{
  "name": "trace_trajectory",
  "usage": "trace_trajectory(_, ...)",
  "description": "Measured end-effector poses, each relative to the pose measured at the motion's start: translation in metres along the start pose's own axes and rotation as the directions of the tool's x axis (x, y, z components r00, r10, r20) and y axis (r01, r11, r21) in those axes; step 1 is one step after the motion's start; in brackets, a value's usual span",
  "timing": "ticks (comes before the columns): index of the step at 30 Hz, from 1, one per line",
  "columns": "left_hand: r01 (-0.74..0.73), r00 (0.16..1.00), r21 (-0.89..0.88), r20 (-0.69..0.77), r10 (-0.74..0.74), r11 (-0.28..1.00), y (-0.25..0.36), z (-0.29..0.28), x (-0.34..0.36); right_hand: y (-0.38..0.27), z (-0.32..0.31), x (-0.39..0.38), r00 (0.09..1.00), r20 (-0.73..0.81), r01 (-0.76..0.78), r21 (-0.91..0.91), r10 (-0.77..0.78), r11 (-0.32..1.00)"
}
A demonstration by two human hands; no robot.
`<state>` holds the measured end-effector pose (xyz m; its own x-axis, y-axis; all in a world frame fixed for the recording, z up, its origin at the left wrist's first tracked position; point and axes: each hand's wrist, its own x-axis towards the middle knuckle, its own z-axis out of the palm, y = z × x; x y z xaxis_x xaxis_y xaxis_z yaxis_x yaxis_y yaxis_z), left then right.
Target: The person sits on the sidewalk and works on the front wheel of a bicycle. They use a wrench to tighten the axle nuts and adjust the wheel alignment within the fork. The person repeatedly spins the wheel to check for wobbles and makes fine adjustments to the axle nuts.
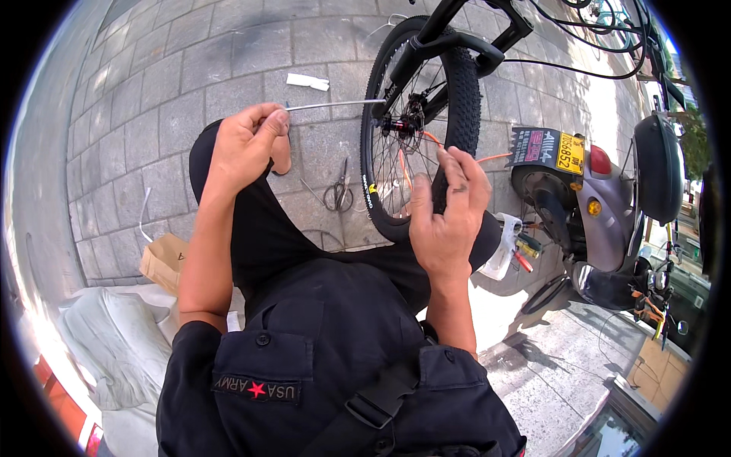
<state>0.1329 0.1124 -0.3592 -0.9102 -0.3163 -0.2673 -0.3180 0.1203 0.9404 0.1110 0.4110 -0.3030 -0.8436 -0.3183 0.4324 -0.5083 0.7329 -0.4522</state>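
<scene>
My left hand [245, 148] pinches one end of a thin grey cable [335, 103] between thumb and fingers. The cable stretches right to the hub area of a bicycle's front wheel [371, 164]; its far end overlaps the fork [405, 72]. By the tyre's near right side, my right hand [453, 209] has bent fingers, with the thumb set somewhat apart. An orange cord [495, 158] comes out on both sides of these fingers and seems held in them, though the grip itself is hidden. More orange shows among the spokes.
Scissors [338, 194] and a white strip [308, 81] lie on the paving. A brown paper bag [164, 261] and grey cloth [118, 343] are at the left. Right of my knee are a white plastic container [502, 247] and screwdrivers [525, 255], beside a parked scooter [609, 217].
</scene>
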Motion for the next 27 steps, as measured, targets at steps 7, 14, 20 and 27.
trace_trajectory(7,0.020,0.979,0.198,-0.204,0.021,0.980,-0.045,0.033,0.095,0.048,0.026,-0.020,0.876,0.074,-0.482,0.154,0.476,0.863)
trace_trajectory(14,0.130,0.989,0.198,-0.089,-0.114,0.972,-0.093,0.098,0.135,0.057,0.036,-0.032,0.947,0.032,-0.317,0.252,0.320,0.914)
trace_trajectory(20,0.195,0.980,0.164,0.008,-0.199,0.967,-0.108,0.124,0.151,0.058,0.044,-0.037,0.967,-0.103,-0.197,0.265,0.231,0.944)
trace_trajectory(27,0.218,0.974,0.142,0.029,-0.224,0.966,-0.122,0.142,0.158,0.064,0.039,-0.040,0.949,0.022,-0.298,0.377,0.314,0.877)
